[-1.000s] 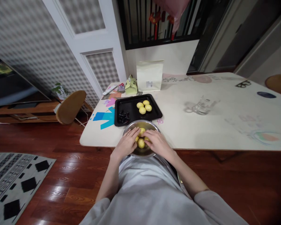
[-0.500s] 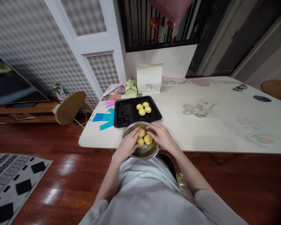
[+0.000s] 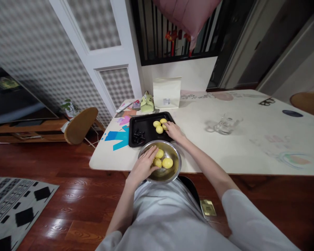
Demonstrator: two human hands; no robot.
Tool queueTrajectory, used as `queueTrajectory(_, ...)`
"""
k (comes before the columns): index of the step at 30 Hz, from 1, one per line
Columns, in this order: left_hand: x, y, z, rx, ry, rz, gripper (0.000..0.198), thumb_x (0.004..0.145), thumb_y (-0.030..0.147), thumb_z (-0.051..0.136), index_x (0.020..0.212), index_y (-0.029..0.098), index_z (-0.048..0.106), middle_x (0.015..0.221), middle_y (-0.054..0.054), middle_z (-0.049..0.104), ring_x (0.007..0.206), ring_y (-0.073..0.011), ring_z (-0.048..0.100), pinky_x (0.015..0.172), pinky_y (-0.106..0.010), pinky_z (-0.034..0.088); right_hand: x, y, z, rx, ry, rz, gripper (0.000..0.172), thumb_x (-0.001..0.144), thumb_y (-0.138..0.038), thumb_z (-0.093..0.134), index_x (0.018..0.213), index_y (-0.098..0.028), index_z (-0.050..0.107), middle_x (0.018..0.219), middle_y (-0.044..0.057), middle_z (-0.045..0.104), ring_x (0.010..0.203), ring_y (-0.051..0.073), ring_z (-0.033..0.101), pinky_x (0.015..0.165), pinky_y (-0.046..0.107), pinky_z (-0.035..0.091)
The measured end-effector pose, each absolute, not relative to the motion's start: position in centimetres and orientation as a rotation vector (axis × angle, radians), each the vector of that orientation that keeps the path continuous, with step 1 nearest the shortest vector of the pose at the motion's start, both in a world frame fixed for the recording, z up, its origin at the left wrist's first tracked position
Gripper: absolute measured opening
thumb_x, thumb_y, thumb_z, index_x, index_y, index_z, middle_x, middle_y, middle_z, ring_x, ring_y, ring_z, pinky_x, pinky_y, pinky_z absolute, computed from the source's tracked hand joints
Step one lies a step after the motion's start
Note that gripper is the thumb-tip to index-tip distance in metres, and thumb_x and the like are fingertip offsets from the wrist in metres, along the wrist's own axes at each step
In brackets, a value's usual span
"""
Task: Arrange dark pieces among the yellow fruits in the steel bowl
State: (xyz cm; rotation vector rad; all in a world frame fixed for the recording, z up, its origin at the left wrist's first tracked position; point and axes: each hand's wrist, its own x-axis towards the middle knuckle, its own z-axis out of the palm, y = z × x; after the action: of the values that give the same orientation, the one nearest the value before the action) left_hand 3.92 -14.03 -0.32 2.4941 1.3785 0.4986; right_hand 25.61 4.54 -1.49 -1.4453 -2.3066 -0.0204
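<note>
A metal bowl (image 3: 176, 168) sits at the table's near edge with three yellow dough balls (image 3: 167, 162) in it. My left hand (image 3: 144, 165) rests over the bowl's left rim, fingers spread, touching the balls. Behind the bowl lies a black baking tray (image 3: 143, 124) holding yellow balls (image 3: 157, 123) and a small dark pile (image 3: 139, 136). My right hand (image 3: 173, 130) reaches onto the tray, fingers curled round a yellow ball beside the others.
A white paper bag (image 3: 166, 92) and a small green box (image 3: 147, 104) stand behind the tray. A glass jug (image 3: 223, 126) lies right of it. Blue and pink paper shapes (image 3: 117, 133) lie at the left. A wooden chair (image 3: 80, 121) stands beside the table's left end.
My right hand left the bowl and moved forward to the tray with a yellow ball. The left hand stayed in the bowl. The view tilted slightly.
</note>
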Motion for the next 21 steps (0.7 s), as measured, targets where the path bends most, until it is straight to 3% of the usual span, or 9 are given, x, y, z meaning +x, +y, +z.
queueTrajectory(7, 3.0, -14.1, 0.1, 2.478, 1.376, 0.569, 0.086, 0.089, 0.019, 0.075, 0.163, 0.026, 0.030, 0.167, -0.014, 0.037, 0.155, -0.0286, 0.036, 0.126, -0.050, 0.037, 25.8, 4.2, -1.6, -1.482, -2.255, -0.004, 0.056, 0.082, -0.005, 0.066, 0.135, -0.017, 0.053, 0.129, 0.016, 0.056, 0.112, 0.031, 0.061, 0.089, 0.040, 0.056)
queueTrajectory(13, 3.4, -14.0, 0.0, 2.468, 1.363, 0.539, 0.084, 0.088, 0.019, 0.076, 0.161, 0.026, 0.035, 0.167, -0.013, 0.038, 0.155, -0.0293, 0.037, 0.125, -0.051, 0.039, 26.7, -0.4, -0.1, -1.185, -2.090, 0.077, 0.053, 0.085, -0.009, 0.059, 0.135, -0.023, 0.055, 0.127, 0.012, 0.053, 0.113, 0.029, 0.061, 0.094, 0.044, 0.057)
queueTrajectory(21, 4.1, -13.6, -0.2, 2.551, 1.252, 0.429, 0.072, 0.090, 0.020, 0.074, 0.155, 0.031, 0.046, 0.167, -0.007, 0.039, 0.159, -0.0281, 0.029, 0.128, -0.055, 0.031, 26.4, -9.7, -0.1, -0.965, -2.098, 0.391, 0.043, 0.089, -0.015, 0.060, 0.131, -0.025, 0.053, 0.127, 0.010, 0.057, 0.119, 0.028, 0.061, 0.100, 0.042, 0.055)
